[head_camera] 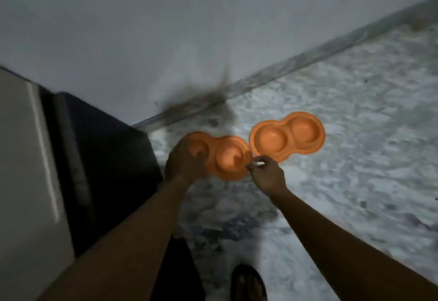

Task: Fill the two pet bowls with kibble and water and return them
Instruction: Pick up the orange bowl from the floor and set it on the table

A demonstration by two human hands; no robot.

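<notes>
left hand (187,160) curled over left end of near orange dish (228,158) | right hand (266,173) pinching its right rim | second dish (286,137) just right, on floor (355,111) | looks like light stiff plastic, grab by rims

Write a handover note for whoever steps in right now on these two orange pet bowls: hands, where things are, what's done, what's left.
Left hand grips the left end of the near bowl.
Right hand appears to pinch that bowl's right rim; the picture is blurred there.
Far bowl lies on the floor by the wall, no hand on it.
Done: nothing; both look empty.
Left: fill both, put them back.
</notes>
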